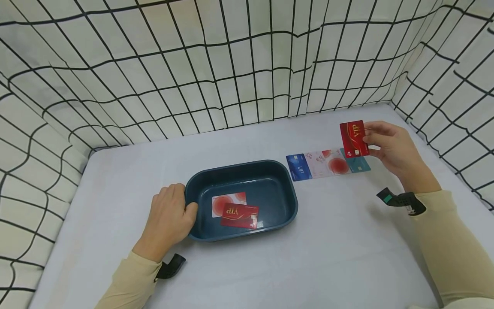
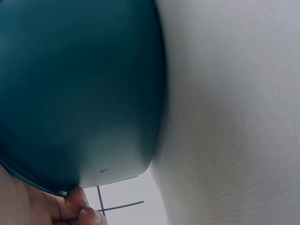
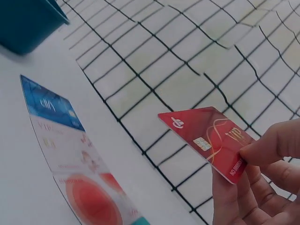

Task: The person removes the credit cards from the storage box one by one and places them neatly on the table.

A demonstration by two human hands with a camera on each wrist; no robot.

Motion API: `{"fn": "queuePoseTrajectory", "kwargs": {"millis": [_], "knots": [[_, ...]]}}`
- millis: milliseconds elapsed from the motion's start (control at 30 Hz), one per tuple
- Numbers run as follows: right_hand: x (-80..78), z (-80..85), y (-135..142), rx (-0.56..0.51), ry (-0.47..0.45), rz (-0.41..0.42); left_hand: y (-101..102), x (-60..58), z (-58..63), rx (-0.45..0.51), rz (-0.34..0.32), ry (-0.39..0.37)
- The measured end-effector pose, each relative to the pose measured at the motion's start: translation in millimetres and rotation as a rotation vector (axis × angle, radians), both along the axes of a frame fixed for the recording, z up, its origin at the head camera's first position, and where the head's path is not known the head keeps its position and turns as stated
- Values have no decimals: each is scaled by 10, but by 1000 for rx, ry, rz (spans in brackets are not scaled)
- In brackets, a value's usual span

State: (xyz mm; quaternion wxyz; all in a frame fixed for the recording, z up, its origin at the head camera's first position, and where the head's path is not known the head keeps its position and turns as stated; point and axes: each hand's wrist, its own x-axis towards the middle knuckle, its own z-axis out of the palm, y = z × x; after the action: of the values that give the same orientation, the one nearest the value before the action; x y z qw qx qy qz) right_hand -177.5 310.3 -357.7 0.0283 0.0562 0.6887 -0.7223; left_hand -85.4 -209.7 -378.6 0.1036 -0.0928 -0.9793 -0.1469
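My right hand pinches a red VIP card between thumb and fingers, held up over a row of cards. That row has a blue VIP card, a pale pink flowered card, a white card with red circles and a teal card, the last partly hidden. With its fingers over the rim, my left hand grips the left end of a dark blue-green tray. Inside the tray, another red VIP card overlaps a white card with red circles.
A white cloth-covered table bears the tray and cards. Black grid netting in front of white cloth walls encloses its back and both sides. Each wrist wears a black strap.
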Motion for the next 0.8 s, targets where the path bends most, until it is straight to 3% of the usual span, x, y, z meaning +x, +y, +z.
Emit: {"fn": "queuePoseTrajectory", "kwargs": {"millis": [533,800], "knots": [[-119,-143,312,193,-110,-66,-6,11,3,2,9,-17],[-165,-196,391,309,-123,-91,-8,12,17,11,11,-24]]}}
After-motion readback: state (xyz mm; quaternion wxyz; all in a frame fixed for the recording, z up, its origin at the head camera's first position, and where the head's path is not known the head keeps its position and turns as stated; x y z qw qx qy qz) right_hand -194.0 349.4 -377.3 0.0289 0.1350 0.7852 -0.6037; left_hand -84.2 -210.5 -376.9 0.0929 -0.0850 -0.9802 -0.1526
